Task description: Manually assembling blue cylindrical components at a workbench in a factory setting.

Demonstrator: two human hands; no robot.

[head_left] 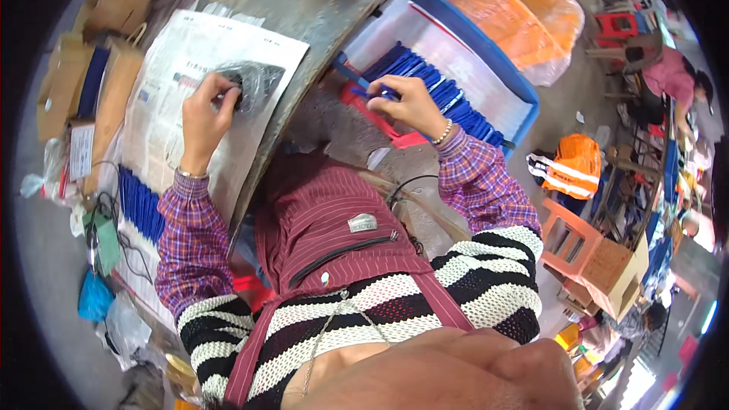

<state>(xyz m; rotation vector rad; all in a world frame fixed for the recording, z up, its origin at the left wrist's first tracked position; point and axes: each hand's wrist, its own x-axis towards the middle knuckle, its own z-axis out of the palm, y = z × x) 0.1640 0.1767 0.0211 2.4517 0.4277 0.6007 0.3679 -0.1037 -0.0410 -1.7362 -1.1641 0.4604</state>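
My left hand [203,118] is over the newspaper [163,121] on the table, thumb and fingers pinched together at the edge of a clear plastic bag [262,82] with dark contents. A dark bit shows at the fingertips; I cannot make out what it is. My right hand [412,102] is closed on a slim blue stick [388,93], pen-like in shape, above the near left edge of a blue tray [529,106]. A long row of similar blue sticks [429,80] lies in this white-lined tray.
More blue sticks [140,205] lie by my left forearm. Cardboard boxes [114,99] stand along the table's far left. Beyond the tray are orange bins [493,0] wrapped in plastic. An orange stool [569,235] stands on the right. Another person [668,76] sits farther off.
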